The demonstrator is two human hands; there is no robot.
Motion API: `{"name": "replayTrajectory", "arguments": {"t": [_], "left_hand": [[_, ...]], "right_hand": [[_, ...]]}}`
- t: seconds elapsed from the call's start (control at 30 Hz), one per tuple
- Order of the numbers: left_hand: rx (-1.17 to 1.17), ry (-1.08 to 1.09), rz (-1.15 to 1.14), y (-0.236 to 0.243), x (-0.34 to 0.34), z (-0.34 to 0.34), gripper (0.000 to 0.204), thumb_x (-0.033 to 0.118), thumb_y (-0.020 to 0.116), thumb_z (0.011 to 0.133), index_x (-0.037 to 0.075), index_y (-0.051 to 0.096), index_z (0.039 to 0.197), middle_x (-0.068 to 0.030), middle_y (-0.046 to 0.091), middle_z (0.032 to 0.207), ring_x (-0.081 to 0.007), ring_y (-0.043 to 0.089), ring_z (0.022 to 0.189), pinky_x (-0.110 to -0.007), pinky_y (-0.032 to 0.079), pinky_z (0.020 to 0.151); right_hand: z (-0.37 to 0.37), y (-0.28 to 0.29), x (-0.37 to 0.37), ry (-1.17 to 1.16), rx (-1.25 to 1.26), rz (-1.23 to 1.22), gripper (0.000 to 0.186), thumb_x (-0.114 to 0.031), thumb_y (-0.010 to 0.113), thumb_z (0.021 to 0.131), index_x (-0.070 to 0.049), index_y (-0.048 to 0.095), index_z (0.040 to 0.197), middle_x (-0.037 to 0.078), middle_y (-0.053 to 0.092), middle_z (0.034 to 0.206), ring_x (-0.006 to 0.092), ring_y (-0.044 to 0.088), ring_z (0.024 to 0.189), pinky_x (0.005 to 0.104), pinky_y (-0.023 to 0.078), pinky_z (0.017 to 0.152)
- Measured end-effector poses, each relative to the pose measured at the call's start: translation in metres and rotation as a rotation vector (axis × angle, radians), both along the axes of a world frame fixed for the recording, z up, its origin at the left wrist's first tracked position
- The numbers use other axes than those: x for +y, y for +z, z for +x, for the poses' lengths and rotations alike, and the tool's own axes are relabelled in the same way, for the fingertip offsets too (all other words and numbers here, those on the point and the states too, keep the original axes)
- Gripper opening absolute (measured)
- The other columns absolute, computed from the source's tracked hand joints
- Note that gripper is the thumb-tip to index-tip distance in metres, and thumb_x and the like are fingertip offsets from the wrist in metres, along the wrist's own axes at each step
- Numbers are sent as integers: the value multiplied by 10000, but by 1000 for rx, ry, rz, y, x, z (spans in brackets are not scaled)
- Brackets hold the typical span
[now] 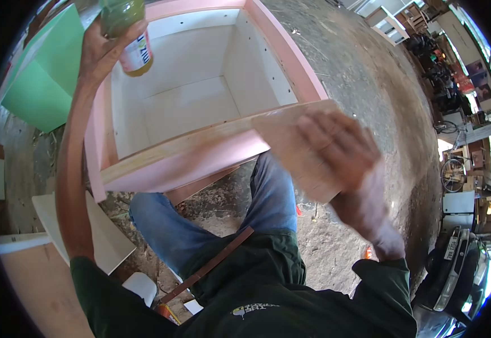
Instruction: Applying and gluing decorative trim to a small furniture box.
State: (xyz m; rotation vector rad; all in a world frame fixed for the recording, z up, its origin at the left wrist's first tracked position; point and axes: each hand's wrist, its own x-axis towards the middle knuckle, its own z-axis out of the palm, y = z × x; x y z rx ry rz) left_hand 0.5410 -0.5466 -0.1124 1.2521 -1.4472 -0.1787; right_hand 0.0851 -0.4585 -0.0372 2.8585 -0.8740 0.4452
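A plastic bottle (137, 54) of yellow-green liquid, with a partly white label, is gripped in my left hand (96, 52). It tilts over the left side of an open box (200, 147) with pink outer walls and a white inside. My right hand (344, 149), blurred by motion, lies with its fingers over a flat tan sheet (285, 135), cardboard or thin board, I cannot tell which. That sheet touches the right end of the box's near rim, where bare wood shows along the top. Its underside is hidden.
A green panel or box (48, 73) stands at the left. Pale boards (87, 234) lean below it beside my left arm. My knees (166, 219) are under the near wall. Bicycles, furniture and a dark vehicle (454, 270) line the far right of the rough floor (369, 73).
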Motion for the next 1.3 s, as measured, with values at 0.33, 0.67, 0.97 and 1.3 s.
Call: {"name": "replayTrajectory", "arguments": {"t": [0.33, 0.67, 0.97, 1.3], "left_hand": [[-63, -1, 90, 7, 19, -17, 456, 289, 829, 867, 29, 668, 1205, -67, 715, 1119, -150, 671, 1021, -325, 521, 946], [6, -40, 154, 1, 15, -10, 495, 262, 841, 852, 35, 642, 1244, -64, 697, 1147, -156, 657, 1057, -334, 501, 983], [-20, -17, 177, 2, 19, -9, 498, 262, 840, 852, 34, 638, 1246, -70, 695, 1142, -157, 657, 1048, -341, 504, 985], [-31, -20, 190, 1, 17, -11, 496, 266, 842, 842, 43, 645, 1238, -66, 695, 1143, -164, 654, 1063, -347, 500, 990]], "right_hand": [[15, -36, 20, -184, -10, -79, 599, -191, 738, 749, -47, 663, 1325, 149, 638, 1388, 343, 603, 1221, 461, 465, 957], [16, -47, 6, -185, -42, -63, 594, -208, 706, 753, -48, 670, 1323, 160, 639, 1377, 344, 599, 1218, 479, 448, 997], [11, -36, 9, -152, -46, -2, 597, -192, 704, 737, -47, 674, 1315, 159, 641, 1373, 342, 607, 1202, 477, 463, 992], [11, -30, 14, -168, -26, 15, 581, -181, 679, 751, -51, 674, 1317, 156, 644, 1370, 328, 622, 1163, 468, 486, 940]]}}
